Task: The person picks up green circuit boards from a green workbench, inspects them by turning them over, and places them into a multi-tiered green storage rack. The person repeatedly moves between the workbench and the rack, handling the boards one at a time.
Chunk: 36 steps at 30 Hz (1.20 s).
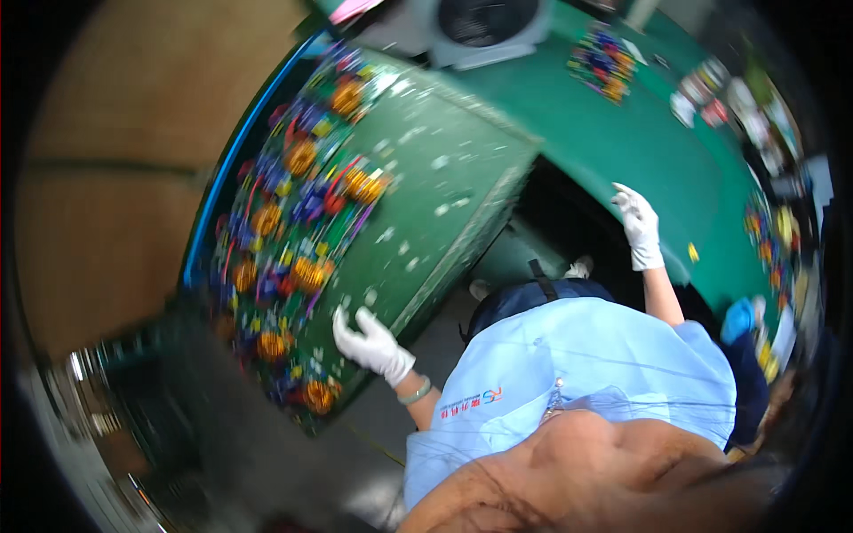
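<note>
A large green circuit board (435, 204) lies tilted at the left, blurred by motion. Its left half is crowded with orange coils (302, 158) and blue, red and yellow parts. My left hand (369, 342), in a white glove, grips the board's near edge, fingers over the top face. My right hand (638, 226), also gloved, rests with fingers apart on the edge of the green table (640, 142), holding nothing. My light blue shirt fills the lower middle.
A grey round fan housing (484, 27) stands at the back. A cluster of colourful parts (604, 58) and small packets (711, 89) lie on the green table. A blue object (737, 320) sits at the right. A dark metal frame (115, 391) is at the lower left.
</note>
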{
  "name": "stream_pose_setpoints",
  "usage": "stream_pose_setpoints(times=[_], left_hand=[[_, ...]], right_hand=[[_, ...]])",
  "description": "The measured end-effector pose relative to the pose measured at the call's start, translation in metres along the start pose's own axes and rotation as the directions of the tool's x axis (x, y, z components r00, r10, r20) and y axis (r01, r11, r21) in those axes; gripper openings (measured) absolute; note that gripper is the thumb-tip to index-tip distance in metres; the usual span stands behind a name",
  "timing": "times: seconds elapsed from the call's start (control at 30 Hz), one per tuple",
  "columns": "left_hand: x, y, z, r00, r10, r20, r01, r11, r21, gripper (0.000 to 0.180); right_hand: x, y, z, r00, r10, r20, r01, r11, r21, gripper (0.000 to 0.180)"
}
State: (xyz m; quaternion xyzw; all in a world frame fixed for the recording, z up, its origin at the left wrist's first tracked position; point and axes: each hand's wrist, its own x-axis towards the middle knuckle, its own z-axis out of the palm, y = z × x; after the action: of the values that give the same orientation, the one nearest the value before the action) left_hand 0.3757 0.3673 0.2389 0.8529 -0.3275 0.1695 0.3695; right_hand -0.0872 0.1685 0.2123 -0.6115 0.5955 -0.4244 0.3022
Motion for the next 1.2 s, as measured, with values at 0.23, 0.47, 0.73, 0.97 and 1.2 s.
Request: stream_pose_setpoints(times=[0.23, 0.47, 0.73, 0.97, 1.2], left_hand=[[-0.042, 0.134, 0.045, 0.966, 0.255, -0.038, -0.250, 0.890, -0.380, 0.030], [-0.132, 0.285, 0.106, 0.889, 0.351, 0.295, -0.035, 0.694, -0.719, 0.030], [-0.211, 0.382, 0.159, 0.692, 0.555, 0.463, 0.000, 0.641, -0.768, 0.035], [-0.248, 0.441, 0.169, 0.530, 0.595, 0.605, 0.035, 0.697, -0.716, 0.038], [-0.253, 0.443, 0.172, 0.458, 0.540, 0.707, 0.065, 0.772, -0.632, 0.040]], right_hand=[[-0.021, 0.080, -0.086, 0.991, 0.119, -0.067, -0.111, 0.987, 0.115, 0.030], [-0.009, 0.170, -0.197, 0.800, 0.539, -0.265, -0.438, 0.825, 0.356, 0.041], [-0.034, 0.314, -0.310, 0.554, 0.618, -0.558, -0.462, 0.785, 0.412, 0.037], [-0.004, 0.437, -0.437, 0.402, 0.493, -0.772, -0.823, 0.564, -0.069, 0.027], [0.057, 0.491, -0.523, 0.311, 0.527, -0.791, -0.905, 0.418, -0.078, 0.046]])
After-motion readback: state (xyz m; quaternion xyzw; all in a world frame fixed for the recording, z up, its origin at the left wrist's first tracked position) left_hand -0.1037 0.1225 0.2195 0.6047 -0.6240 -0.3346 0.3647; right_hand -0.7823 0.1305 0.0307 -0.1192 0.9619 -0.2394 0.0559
